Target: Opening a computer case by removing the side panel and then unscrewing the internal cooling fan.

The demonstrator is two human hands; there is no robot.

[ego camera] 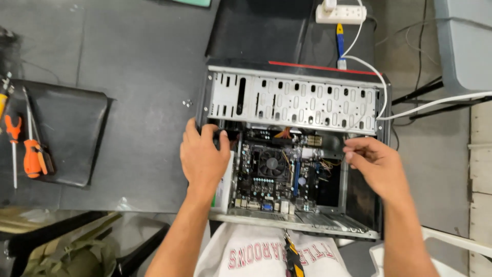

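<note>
I see an open computer case point(294, 100) lying on its side on the dark counter point(138, 56), right in front of me at the near edge. My left hand point(204, 156) grips the case's left wall, fingers curled over the top of that edge near the perforated metal drive cage point(292, 98). My right hand point(376, 164) hovers over the right part of the open case, fingers drawn together and bent toward the bundle of coloured wires point(328, 165); I cannot tell whether the fingertips actually pinch a wire or just touch near them.

Inside the case lies the motherboard point(266, 179), with the round black cooler fan point(270, 164) near its middle, between my two hands. A white cable point(369, 69) runs from the white power strip point(341, 14) at the far side over the case's top right corner.

Well off to the left, on a black mat point(66, 133), lie two orange-handled screwdrivers point(33, 156). A few small screws point(187, 103) sit on the counter just beside the case's upper left corner.
</note>
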